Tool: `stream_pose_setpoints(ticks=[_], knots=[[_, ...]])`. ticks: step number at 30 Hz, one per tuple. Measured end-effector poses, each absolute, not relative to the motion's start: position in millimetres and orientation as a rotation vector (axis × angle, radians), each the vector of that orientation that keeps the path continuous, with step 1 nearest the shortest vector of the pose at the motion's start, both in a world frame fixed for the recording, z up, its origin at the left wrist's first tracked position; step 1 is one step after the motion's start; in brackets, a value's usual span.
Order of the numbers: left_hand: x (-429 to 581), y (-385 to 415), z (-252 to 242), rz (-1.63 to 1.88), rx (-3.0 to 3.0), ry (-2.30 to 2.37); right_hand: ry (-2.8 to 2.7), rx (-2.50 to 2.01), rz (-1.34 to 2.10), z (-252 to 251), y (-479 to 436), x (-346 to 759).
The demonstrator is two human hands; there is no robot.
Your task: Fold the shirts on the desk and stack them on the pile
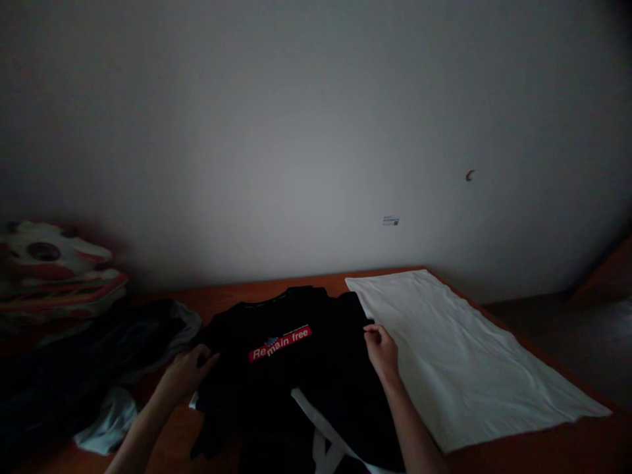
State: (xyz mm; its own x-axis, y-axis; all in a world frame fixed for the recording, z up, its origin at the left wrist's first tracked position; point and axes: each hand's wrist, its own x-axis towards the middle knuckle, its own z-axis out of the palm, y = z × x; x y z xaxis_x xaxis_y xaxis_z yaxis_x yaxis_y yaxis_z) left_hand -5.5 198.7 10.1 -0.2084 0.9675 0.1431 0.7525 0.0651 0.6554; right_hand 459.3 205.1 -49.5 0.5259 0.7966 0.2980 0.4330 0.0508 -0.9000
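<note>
Looking down from the head view, we have a black cloth T-shirt (301, 365) spread before us on an orange-brown wooden counter (172, 441). Taking the shirt as the centre of a clock, with twelve pointing away from us, our left hand (190, 367) is at nine o'clock, thumb and fingers pinched together on its edge. Our right hand (382, 349) is at three, clamped on the opposite edge with its fingertips closed. Gripping both sides probably lets us hold the front flat between them, with the red rectangular print (280, 343) reading "Remain free" facing up. The neckline lies toward twelve, which seems to suit a hold at the sleeves.

Near five o'clock, pale fabric strips (323, 428) show against the black; we cannot tell whether they belong to the shirt. Beyond our right hand, toward three, a broad white cloth (464, 362) lies flat, apparently laid out aside to leave us working room. Toward nine is a crumpled heap of dark clothes (54, 375), with a white-and-red animal-shaped toy keyboard (59, 270) at ten, seemingly out of our arms' way.
</note>
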Motion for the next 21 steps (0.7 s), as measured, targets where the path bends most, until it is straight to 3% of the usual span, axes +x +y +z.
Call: stream_pose_setpoints(ticks=[6, 11, 16, 21], knots=[[45, 216, 47, 1.177, 1.621, 1.83, -1.103, -1.57, 0.4, -50, 204, 457], [86, 190, 63, 1.031, 1.598, 1.239, -1.12, -1.575, 0.417, -48, 203, 456], [96, 191, 32, 0.959, 1.799, 1.592, -1.134, -1.574, 0.43, -47, 203, 455], [103, 199, 12, 0.531, 2.06, 1.72, -1.15, -1.571, 0.43, -47, 202, 453]])
